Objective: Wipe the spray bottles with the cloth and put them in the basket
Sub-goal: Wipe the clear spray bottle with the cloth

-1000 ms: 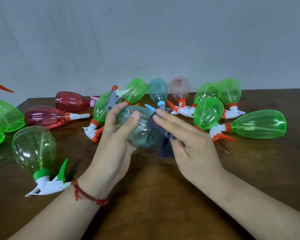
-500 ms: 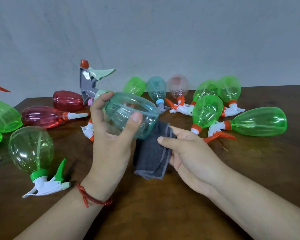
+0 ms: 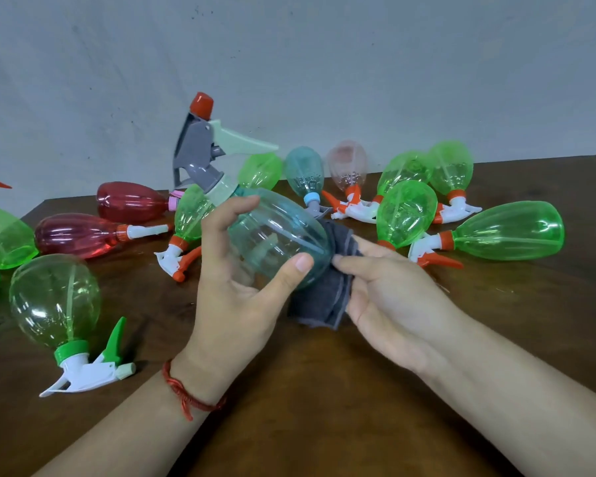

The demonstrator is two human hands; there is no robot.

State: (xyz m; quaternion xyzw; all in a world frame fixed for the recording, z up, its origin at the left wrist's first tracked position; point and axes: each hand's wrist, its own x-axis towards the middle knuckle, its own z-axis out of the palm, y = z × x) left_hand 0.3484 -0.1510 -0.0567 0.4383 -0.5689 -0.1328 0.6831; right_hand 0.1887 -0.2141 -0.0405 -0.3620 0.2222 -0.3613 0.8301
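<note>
Many spray bottles lie scattered over a dark wooden table (image 3: 324, 407) set against a grey wall (image 3: 324, 63). At the 9 o'clock edge sits a green bottle (image 3: 4, 235), partly cut off by the frame. Toward 8 o'clock a clear green bottle with a green collar (image 3: 54, 301) rests tilted, its white and green trigger touching the table. Up at 10 o'clock two red bottles lie on their sides, the nearer one (image 3: 76, 234) just in front of the farther one (image 3: 131, 201). Just right of them a green bottle with an orange collar (image 3: 190, 215) leans nozzle down. Near the middle the left hand (image 3: 234, 297) grips a pale teal bottle (image 3: 279, 235) off the table, thumb across its near side and fingers curled over the top; the bottle tilts with its grey trigger head (image 3: 200, 153) and red nozzle cap pointing toward 11 o'clock. Against the bottle's base, toward 3 o'clock of it, a dark grey cloth (image 3: 324, 301) is bunched, and the right hand (image 3: 389, 297) holds it palm up, loosely closed, thumb and fingertips pinching the fabric at the bottle. Behind, at 12 to 1 o'clock, a teal bottle (image 3: 305, 173) and a pinkish bottle (image 3: 346, 163) stand nozzle down, then a cluster of green bottles (image 3: 406, 215). At 2 o'clock a large green bottle (image 3: 510, 230) lies on its side.
</note>
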